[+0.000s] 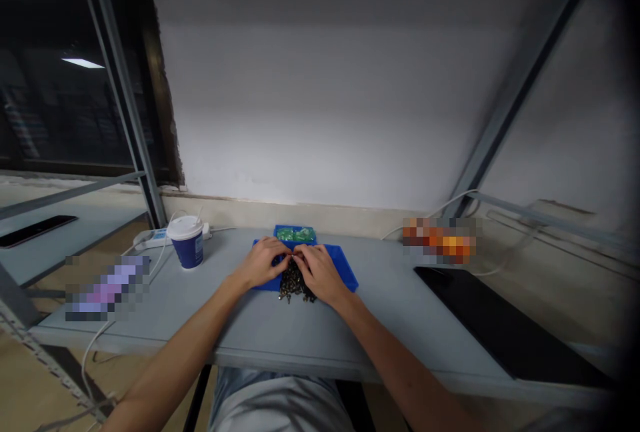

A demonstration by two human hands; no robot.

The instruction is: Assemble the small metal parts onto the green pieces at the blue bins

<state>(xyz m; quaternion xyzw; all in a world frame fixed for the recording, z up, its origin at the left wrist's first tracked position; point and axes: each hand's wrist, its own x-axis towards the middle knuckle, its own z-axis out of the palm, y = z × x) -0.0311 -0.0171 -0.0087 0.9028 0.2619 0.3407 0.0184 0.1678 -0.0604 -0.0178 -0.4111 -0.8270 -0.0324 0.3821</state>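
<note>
Grey flat tabletop (280,333) under your blue plastic tray (345,271); your left hand (264,263) and right hand (320,273) over the tray, fingertips drawn together, cannot tell what they pinch; small blue box (300,227) behind tray; heap of small brassy-dark metal pieces (295,284) at tray's near side

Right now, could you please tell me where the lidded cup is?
In the head view, the lidded cup stands on the table, left of the left hand, in front of the white power strip.
</note>
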